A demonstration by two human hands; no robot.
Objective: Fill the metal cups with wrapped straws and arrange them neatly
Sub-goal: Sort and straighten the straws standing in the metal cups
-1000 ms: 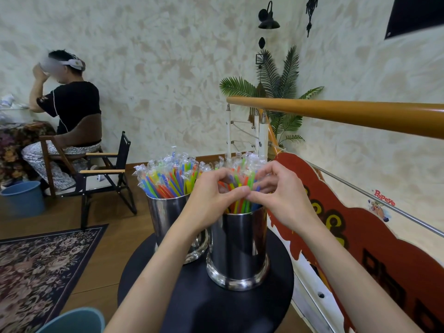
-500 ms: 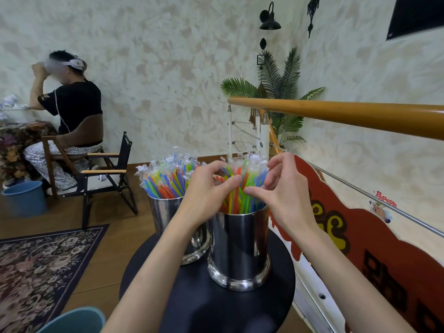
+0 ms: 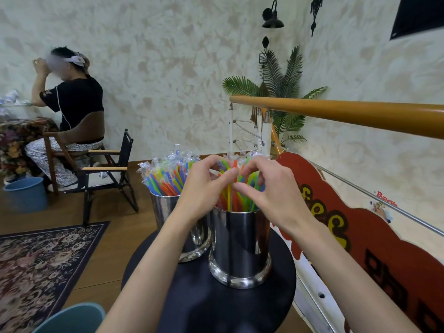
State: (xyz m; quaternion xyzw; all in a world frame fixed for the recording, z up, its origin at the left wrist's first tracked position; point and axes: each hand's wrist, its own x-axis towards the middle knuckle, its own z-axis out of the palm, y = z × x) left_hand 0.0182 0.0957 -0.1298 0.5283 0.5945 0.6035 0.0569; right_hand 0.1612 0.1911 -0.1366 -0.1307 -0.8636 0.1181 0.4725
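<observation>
A teal bin [image 3: 72, 317] shows its rim at the bottom edge, just left of the round black table [image 3: 204, 306]. On the table the near cup [image 3: 240, 248] stands upright, full of wrapped straws [image 3: 229, 198] in green, yellow and orange. Both forearms reach in over the table and hide part of its top. The left hand [image 3: 204, 188] hovers above the near cup's left rim with its fingers curled, thumb and forefinger tips pressed onto the straw tops. The right hand [image 3: 271, 195] sits over the cup's right rim, fingers bent, thumb and forefinger pinching the straws from the other side; the two hands nearly meet over the bundle and cover most of its tips.

Behind and to the left of the near cup, touching or almost touching it, stands the far cup [image 3: 165, 212], partly hidden by the left wrist. Its straws [image 3: 165, 176] fan out leftward, their clear wrapper ends sticking up.

Left of the table lies a patterned rug [image 3: 40, 265] on the wood floor. Right of it runs a red painted board [image 3: 384, 248] under a wooden handrail [image 3: 348, 114]. Farther off, left of the table, a folding chair [image 3: 108, 171] and a blue bucket [image 3: 26, 194] stand beside a seated person [image 3: 72, 109] in a headset. A palm plant [image 3: 281, 92] rises behind the rail against the wall.
</observation>
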